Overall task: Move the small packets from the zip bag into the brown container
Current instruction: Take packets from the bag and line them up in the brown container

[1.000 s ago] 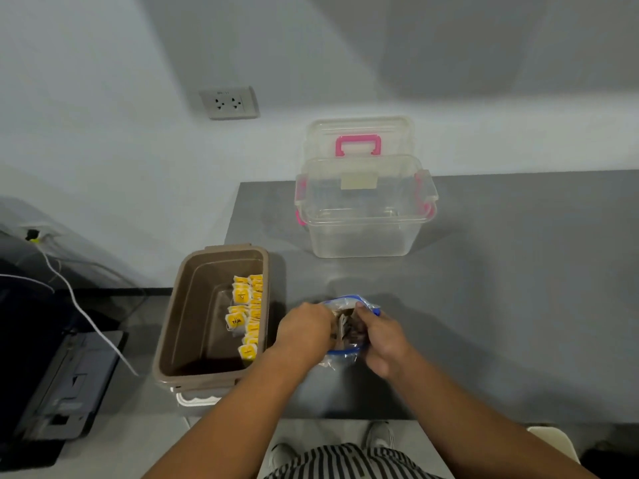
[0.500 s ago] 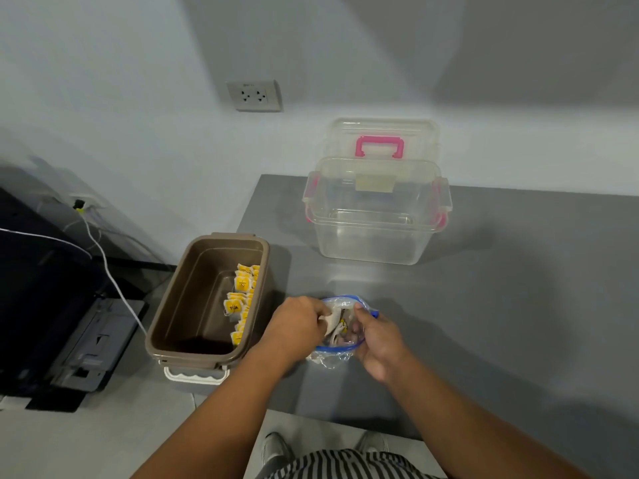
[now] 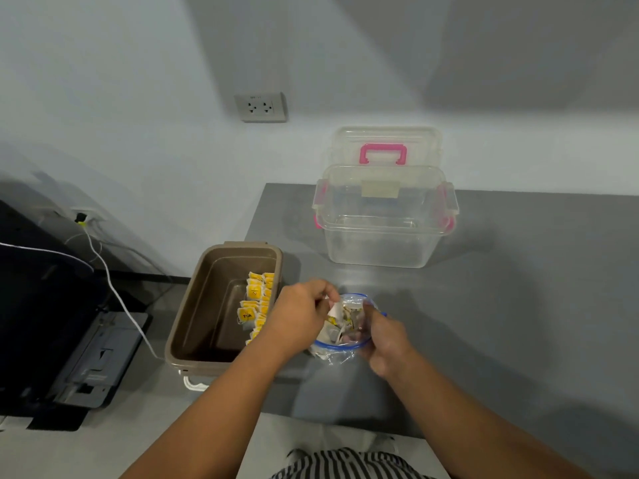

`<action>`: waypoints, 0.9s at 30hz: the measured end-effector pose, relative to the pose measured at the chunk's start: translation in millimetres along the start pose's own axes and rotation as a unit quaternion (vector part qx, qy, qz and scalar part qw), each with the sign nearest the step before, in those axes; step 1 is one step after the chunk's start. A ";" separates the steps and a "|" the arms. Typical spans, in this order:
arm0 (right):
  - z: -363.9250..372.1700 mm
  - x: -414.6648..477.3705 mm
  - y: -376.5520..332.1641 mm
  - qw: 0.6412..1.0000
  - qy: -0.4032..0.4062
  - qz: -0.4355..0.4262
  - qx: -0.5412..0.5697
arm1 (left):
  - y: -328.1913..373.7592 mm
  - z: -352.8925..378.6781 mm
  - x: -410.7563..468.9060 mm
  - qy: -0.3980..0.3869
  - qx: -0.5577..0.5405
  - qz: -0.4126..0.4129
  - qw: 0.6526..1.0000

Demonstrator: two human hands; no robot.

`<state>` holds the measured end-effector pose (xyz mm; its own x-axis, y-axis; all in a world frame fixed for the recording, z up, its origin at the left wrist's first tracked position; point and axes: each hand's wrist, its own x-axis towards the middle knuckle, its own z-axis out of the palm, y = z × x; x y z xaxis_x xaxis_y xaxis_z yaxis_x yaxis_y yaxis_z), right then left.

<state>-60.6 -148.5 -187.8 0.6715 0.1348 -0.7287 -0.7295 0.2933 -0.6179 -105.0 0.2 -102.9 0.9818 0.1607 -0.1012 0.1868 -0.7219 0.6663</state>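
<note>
- A person's left hand (image 3: 301, 314), fingers curled, pinches a white packet (image 3: 334, 310) at the mouth of a zip bag (image 3: 337, 356); the packet sits just above the bag's blue rim, on its 9 o'clock side
- The right hand (image 3: 383, 340) clasps the bag's rim at 3 o'clock, thumb hooked inside, holding the mouth wide; the bag stands on a grey table (image 3: 501, 305) with more small packets (image 3: 347, 321) heaped inside
- A brown container (image 3: 197, 305) lies at the bag's 9 o'clock, just beside the left wrist; yellow-labelled packets (image 3: 257, 299) stand in a row against its right-hand wall
- At the bag's 12 o'clock, well apart, sits a clear box (image 3: 383, 236) with pink latches; its lid (image 3: 383, 146) leans on the wall behind
- A wall socket (image 3: 261, 107) shows at 11 o'clock; a white cable (image 3: 114, 288) trails at far 9 o'clock
</note>
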 end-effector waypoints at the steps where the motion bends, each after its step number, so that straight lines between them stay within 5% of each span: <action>1: 1.8 -0.1 1.5 1.000 0.007 -0.001 0.005 | 0.5 -8.3 0.6 -0.007 -0.010 0.001 1.000; 12: 22.9 -11.5 13.6 0.997 0.040 -0.036 0.061 | -15.5 -118.0 6.8 0.028 0.057 0.046 0.997; 17: 26.8 -17.0 19.5 0.997 0.050 -0.038 0.054 | -44.6 -150.4 11.3 0.045 0.176 0.089 0.979; 27: 31.5 -22.8 29.1 0.996 0.052 -0.045 0.053 | -84.2 -181.2 4.1 0.052 0.170 0.013 0.984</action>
<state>-93.0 -113.2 -179.9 0.7129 0.0052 -0.7013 -0.6449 0.3979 -0.6525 -122.8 183.7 -25.6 0.9810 0.1938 0.0013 0.1788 -0.9074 0.3804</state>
